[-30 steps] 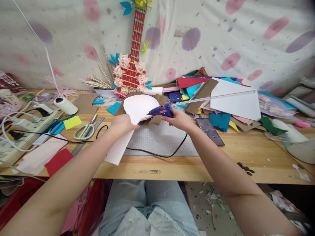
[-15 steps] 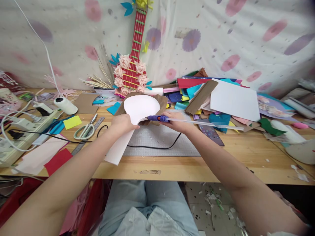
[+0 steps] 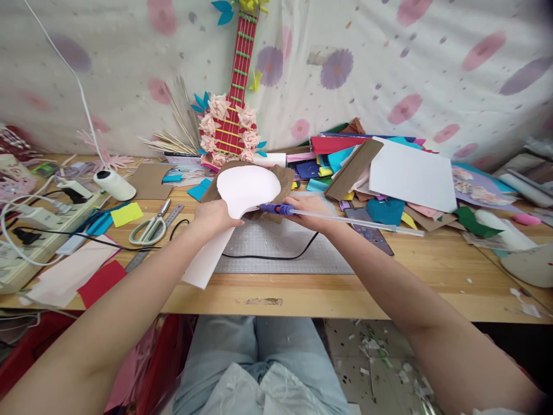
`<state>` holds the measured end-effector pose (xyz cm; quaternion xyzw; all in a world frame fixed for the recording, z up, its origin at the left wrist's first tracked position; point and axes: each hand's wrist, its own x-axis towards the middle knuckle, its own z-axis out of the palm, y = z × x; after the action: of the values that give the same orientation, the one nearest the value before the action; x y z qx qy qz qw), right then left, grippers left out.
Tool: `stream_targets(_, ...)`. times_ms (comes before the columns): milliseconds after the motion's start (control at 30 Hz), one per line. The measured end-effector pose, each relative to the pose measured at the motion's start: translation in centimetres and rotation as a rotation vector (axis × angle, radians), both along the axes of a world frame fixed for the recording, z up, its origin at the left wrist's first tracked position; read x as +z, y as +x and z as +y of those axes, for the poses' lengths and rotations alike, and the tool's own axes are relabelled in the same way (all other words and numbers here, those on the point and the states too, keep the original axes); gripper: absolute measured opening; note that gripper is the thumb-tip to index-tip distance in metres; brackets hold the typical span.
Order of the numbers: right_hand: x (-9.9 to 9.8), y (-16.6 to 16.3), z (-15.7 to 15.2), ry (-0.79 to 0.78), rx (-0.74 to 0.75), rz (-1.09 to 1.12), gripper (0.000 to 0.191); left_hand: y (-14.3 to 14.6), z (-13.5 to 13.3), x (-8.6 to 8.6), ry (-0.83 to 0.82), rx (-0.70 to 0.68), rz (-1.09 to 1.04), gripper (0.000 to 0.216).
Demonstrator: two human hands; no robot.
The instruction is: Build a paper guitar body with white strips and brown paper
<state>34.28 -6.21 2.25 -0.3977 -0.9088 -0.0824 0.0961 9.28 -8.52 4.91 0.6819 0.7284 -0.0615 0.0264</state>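
Note:
My left hand (image 3: 215,219) is closed on the narrow neck of a white guitar-shaped board (image 3: 249,185), thumb pointing right. Brown crumpled paper (image 3: 283,177) shows around and under the board's round end. In my right hand (image 3: 309,208) is a blue glue gun (image 3: 276,208), with a long clear glue stick (image 3: 358,221) sticking out of its back toward the right. The gun's tip is at the board's edge, where the neck meets the round part; whether it touches cannot be made out. A grey cutting mat (image 3: 285,248) lies below, crossed by the black cord.
A red paper guitar with pink flowers (image 3: 233,129) stands at the back. Scissors (image 3: 151,227) and a metal ruler (image 3: 170,218) lie left, near a power strip (image 3: 26,248). At right are a phone (image 3: 371,233), coloured paper scraps and a white sheet (image 3: 410,176).
The glue gun has shifted very slightly right along the board's edge, and the rear end of its glue stick has dipped a little. My left hand keeps its hold on the board.

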Motion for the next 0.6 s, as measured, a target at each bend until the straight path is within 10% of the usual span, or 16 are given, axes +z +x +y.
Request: stream_targets(600, -0.2, 2.0, 0.2, 0.003, -0.135, 0.036, 0.038, 0.4, -0.1, 0.3, -0.031, 0.004, 0.013, 0.072)
